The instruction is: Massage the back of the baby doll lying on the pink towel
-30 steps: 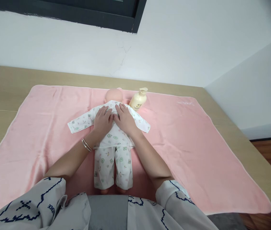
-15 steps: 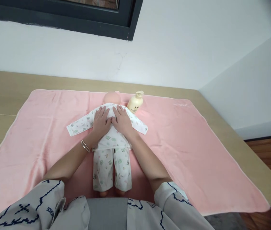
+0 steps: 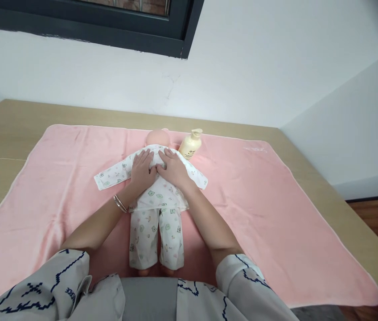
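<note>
"What did the feed show you of the hands?"

"From my remote seat I saw both laid on the doll (image 3: 157,196). The left hand (image 3: 141,169) rested over one side of its upper trunk and the right hand (image 3: 174,168) over the other, fingers pointing toward the head (image 3: 158,137), thumbs meeting or nearly so at the middle."

"And the grip?"

"Neither hand was clasping anything, as far as I could see. The fingers were nearly straight, palms down on the printed white shirt (image 3: 164,200)."

"Where exactly was the doll?"

"Stretched out on the pink blanket (image 3: 259,223), which covered much of the wooden table (image 3: 85,117). The head lay at the far end, and the feet (image 3: 168,271) poked from the printed trousers (image 3: 144,240), close to the wearer's clothes (image 3: 150,296). The sleeves (image 3: 112,175) slanted outward. Whether it lay face up or face down, I couldn't tell."

"Anything nearby?"

"A cream pump bottle (image 3: 190,147) stood near the head, on the right, just beyond the shirt's shoulder. I also noted bangles (image 3: 120,203) on the left wrist and, past the table, a pale wall (image 3: 242,80) with a dark window frame (image 3: 165,47)."
</note>
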A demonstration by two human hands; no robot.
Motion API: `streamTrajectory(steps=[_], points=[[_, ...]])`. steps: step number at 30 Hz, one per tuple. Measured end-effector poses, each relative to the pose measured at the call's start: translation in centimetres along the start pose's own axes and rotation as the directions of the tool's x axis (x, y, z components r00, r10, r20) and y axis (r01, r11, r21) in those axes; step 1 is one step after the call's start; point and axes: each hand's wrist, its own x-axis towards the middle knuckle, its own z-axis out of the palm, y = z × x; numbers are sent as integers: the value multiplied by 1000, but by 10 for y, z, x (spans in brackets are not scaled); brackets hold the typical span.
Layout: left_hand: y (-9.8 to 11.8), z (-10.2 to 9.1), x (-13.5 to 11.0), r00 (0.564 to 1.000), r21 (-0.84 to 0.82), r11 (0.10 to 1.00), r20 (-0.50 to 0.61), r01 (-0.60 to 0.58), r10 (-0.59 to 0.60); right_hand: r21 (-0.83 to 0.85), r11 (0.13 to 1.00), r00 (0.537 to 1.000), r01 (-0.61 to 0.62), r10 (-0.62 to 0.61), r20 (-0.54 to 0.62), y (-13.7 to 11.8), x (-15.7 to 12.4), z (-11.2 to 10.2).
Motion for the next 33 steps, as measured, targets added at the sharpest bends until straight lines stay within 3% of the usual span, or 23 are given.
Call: streamTrajectory(steps=[3,11,21,29,33], points=[[1,-1,-1,1000,19,1000,4,-3,3,-29,1000,1000,4,-4,2,0,-1,4],[7,-5,-9,983,43,997,-172,-64,71,-49,993,992,-103,99,-81,-24,-20,4],[-4,2,-3,999,-17,999,25,33,-32,50,999,998,0,3,-58,3,-3,16],[-4,1,-3,999,-16,999,30,39,-39,66,998,996,11,-5,-92,2,-6,18],[-6,2,-4,999,-13,999,28,34,-34,113,993,981,19,3,-191,5,-8,24]])
